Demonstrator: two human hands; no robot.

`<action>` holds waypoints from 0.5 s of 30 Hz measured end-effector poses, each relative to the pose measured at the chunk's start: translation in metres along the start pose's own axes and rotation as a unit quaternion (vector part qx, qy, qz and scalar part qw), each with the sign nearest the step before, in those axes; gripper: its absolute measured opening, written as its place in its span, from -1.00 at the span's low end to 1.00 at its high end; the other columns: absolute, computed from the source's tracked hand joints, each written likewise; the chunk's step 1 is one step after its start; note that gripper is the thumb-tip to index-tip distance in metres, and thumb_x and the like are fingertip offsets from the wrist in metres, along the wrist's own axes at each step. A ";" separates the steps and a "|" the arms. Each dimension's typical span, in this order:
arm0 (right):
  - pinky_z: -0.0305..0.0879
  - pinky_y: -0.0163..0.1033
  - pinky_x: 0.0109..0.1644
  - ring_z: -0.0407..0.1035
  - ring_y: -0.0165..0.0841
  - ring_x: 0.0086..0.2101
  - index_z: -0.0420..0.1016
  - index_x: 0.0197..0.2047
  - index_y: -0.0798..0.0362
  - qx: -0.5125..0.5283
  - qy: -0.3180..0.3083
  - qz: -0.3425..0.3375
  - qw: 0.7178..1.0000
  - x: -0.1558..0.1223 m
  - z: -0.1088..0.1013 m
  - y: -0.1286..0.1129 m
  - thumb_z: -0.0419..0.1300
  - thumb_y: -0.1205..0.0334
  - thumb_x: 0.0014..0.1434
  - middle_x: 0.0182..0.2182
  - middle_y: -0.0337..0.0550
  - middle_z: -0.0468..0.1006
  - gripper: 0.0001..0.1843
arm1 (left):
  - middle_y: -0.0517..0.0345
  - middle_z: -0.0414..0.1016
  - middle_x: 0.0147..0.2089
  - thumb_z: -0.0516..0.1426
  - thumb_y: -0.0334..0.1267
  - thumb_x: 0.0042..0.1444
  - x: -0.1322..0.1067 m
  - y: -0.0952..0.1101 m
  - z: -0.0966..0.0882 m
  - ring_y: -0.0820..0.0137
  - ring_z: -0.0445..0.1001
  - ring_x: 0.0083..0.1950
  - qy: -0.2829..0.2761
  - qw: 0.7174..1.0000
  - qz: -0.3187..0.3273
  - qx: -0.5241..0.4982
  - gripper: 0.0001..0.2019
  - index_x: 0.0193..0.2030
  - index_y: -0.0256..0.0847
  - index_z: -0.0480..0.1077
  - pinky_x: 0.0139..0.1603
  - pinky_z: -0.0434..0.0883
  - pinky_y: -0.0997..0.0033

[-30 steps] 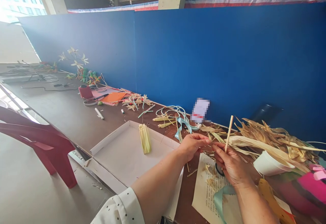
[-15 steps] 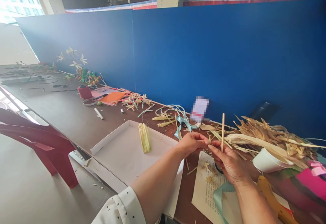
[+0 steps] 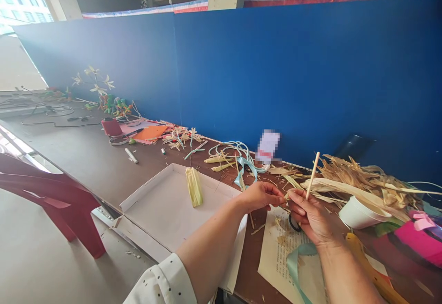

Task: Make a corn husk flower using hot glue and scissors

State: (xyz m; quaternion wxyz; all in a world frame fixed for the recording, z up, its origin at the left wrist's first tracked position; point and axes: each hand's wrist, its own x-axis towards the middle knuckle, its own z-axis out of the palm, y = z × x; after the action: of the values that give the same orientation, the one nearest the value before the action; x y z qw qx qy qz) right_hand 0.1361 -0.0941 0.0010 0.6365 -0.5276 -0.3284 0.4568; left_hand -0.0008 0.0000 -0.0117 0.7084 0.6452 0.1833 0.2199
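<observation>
My left hand (image 3: 264, 196) has its fingertips pinched on a small pale piece of corn husk (image 3: 286, 196). Facing it, my right hand (image 3: 311, 216) is closed, with its thumb and index finger at the same piece. A thin wooden stick (image 3: 313, 175) rises from my right hand, leaning to the right. Below the hands lies a printed sheet of paper (image 3: 272, 267) with husk scraps. A black ring (image 3: 294, 224), perhaps a scissor handle, shows beside my right hand. A light blue ribbon (image 3: 293, 271) curls over the sheet.
A shallow white box lid (image 3: 148, 223) holds a folded green husk (image 3: 194, 186). Dried husks (image 3: 366, 179) pile up at right, by a tipped white cup (image 3: 362, 214) and a yellow tool (image 3: 366, 267). A blue partition (image 3: 293, 73) backs the table; a red chair (image 3: 51, 198) stands left.
My right hand has turned, so the stick has gone from upright to leaning right. Both hands keep close together at the husk piece. The view has shifted slightly.
</observation>
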 end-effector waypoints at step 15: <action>-0.22 -0.34 -0.64 -0.02 -0.54 -0.69 0.41 -0.34 0.01 -0.093 0.132 -0.095 0.982 0.012 -0.004 0.015 0.39 -0.01 -0.19 -0.74 -0.42 0.19 -0.60 | 0.24 0.38 -0.52 0.22 -0.30 -0.15 0.004 -0.004 0.007 0.56 0.29 -0.52 0.101 0.992 -0.035 0.074 -0.89 -0.43 -0.27 0.45 -0.52 0.30 0.58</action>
State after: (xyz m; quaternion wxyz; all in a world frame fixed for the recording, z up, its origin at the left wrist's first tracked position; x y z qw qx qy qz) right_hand 0.1408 -0.0839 -0.0148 0.6627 -0.6066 -0.3314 0.2880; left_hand 0.0068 -0.0033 -0.0153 0.6439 0.6631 0.2923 0.2454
